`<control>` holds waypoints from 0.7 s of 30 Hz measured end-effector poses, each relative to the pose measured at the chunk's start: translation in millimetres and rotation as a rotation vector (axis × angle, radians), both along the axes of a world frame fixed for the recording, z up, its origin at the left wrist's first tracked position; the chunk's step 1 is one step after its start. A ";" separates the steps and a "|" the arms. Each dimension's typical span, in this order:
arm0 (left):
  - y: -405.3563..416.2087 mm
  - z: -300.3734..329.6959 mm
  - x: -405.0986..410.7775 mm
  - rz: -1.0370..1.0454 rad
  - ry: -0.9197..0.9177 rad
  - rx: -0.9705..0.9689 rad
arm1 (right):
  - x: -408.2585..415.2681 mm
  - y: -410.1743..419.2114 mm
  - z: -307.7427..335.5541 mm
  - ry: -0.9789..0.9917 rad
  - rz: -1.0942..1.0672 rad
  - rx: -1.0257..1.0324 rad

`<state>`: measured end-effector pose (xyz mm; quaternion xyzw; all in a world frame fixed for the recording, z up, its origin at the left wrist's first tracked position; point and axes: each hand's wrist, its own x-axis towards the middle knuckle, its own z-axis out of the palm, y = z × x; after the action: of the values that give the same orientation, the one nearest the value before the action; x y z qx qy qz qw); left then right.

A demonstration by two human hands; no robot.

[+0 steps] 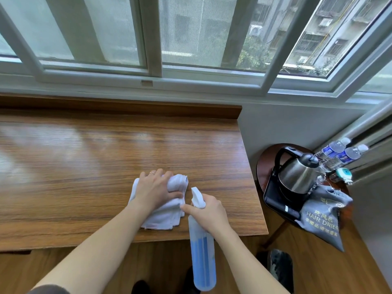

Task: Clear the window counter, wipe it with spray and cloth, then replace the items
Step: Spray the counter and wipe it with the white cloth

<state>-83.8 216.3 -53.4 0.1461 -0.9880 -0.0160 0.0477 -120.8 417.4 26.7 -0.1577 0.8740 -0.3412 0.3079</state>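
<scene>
Wooden window counter (pixel 84 166) lying cleared, glossy. Left hand (pixel 156 188) pressing down, gripping white cloth (pixel 167 211) near front-right edge. Right hand (pixel 209 213) grasping blue spray bottle (pixel 202 251), nozzle pointing forward. Kettle (pixel 299 172), water bottles (pixel 343 152), hair dryer bag (pixel 322 219) sitting on side table (pixel 263 166). Wiping step in hand; next probably spraying, wiping leftward.

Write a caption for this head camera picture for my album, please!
Left hand presses a white folded cloth on the brown wooden counter; right hand holds a blue plastic spray bottle.
</scene>
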 end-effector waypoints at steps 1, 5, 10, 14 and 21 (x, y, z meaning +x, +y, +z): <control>-0.2 0.4 -3.4 0.016 -0.002 0.005 | -1.6 0.0 0.3 0.000 0.005 -0.006; 4.5 -1.2 -1.7 0.051 -0.003 0.005 | -8.8 -1.7 2.4 -0.011 0.013 -0.025; 18.6 -2.6 19.0 0.039 0.024 -0.021 | -16.4 -4.9 6.7 -0.003 0.030 -0.027; 41.6 -6.2 44.9 0.018 0.035 -0.005 | -24.0 -5.4 9.1 -0.027 0.038 -0.019; 53.6 -8.1 61.7 0.034 0.089 -0.027 | -28.4 -8.0 12.3 -0.036 0.066 -0.022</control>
<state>-22.1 269.9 -61.5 0.1614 -0.9824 -0.0084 0.0939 -149.2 409.4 39.0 -0.1836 0.8589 -0.3431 0.3328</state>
